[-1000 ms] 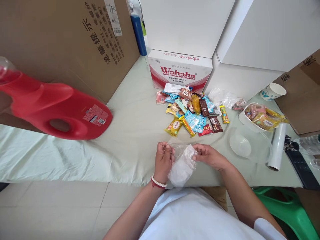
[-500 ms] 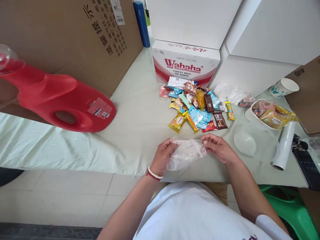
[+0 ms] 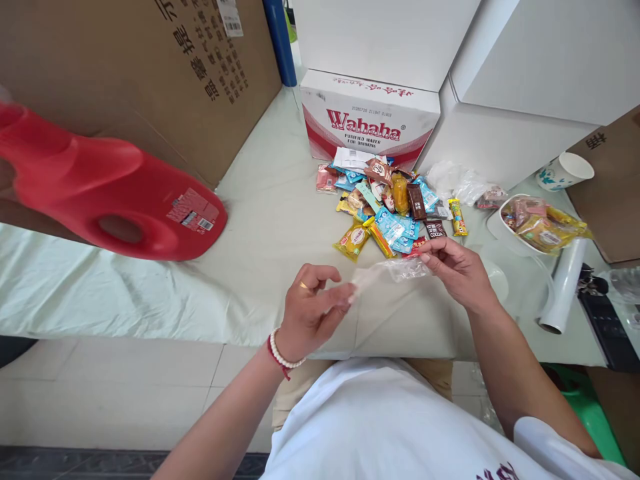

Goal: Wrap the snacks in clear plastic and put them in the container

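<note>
A thin clear plastic bag [image 3: 407, 268] is stretched between my hands, just in front of a heap of wrapped snacks [image 3: 395, 200]. My right hand [image 3: 457, 270] pinches its right end between thumb and fingers. At the other end, the curled fingertips of my left hand [image 3: 317, 307] close on a blurred, drawn-out edge of the film. A yellow-wrapped snack [image 3: 353, 240] lies at the near left of the heap. Partly behind my right hand are a dark cocoa packet [image 3: 435, 229] and a shallow translucent lid [image 3: 497, 280].
Behind the heap stands a Wahaha water carton [image 3: 370, 120]. To the right are a white container [image 3: 500, 227] of snacks, a plastic film roll [image 3: 563, 290], a paper cup [image 3: 565, 171] and crumpled plastic [image 3: 457, 180]. A big red jug [image 3: 120, 193] occupies the left.
My left hand has moved left and slightly down, and my right hand right and up. The bag, bunched between them before, is now drawn out thin towards the left.
</note>
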Demonstrator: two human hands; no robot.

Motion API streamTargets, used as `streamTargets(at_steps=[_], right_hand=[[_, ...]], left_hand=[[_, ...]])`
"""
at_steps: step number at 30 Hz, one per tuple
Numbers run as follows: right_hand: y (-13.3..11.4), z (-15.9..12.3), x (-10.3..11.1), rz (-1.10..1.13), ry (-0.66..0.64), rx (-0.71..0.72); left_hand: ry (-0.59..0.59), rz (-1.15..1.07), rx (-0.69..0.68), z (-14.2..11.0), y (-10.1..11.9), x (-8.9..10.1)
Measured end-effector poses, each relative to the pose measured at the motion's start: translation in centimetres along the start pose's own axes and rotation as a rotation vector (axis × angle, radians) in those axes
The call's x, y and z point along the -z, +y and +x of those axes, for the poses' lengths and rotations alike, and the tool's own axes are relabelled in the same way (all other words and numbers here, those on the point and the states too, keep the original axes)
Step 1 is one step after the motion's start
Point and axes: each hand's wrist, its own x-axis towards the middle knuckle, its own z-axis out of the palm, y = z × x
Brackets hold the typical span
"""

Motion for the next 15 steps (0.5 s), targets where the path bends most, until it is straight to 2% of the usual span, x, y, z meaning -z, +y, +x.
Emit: streamTargets(at_steps=[2, 4, 7, 9, 10, 12, 13, 15], right_hand=[[0.4, -0.5, 0.0, -0.081, -0.032, 0.067], [1.2, -1.2, 0.0, -0.157, -0.070, 0.124], [2.2, -2.3, -0.2, -0.217, -0.090, 0.143], [2.3, -3.7, 0.5, -0.225, -0.093, 0.087], [2.2, -4.7, 1.2, -0.222, -0.118, 0.029], [2.0, -7.7, 3.6, -0.200, -0.254, -0.150], [2.0, -9.7, 5.3, -0.183, -0.366, -0.275], [2.3, -14.7, 9.0, -0.172, -0.549, -0.557]], left_hand=[[-0.103, 0.142, -0.202, 0.1, -0.3, 0.8], [-0.196, 0.238, -0.288, -0.2, -1.0, 1.1], [-0.270, 0.287, -0.268, -1.3, -1.9, 1.0], [-0.341, 0.208, -0.217, -2.1, -1.9, 0.8], [-0.392, 0.143, -0.192, -2.5, -1.8, 0.8], [-0.487, 0.023, -0.152, -3.3, -1.7, 0.9], [-0.509, -0.008, -0.130, -3.8, -1.8, 1.0], [-0.480, 0.004, -0.058, -4.7, -2.4, 1.4]])
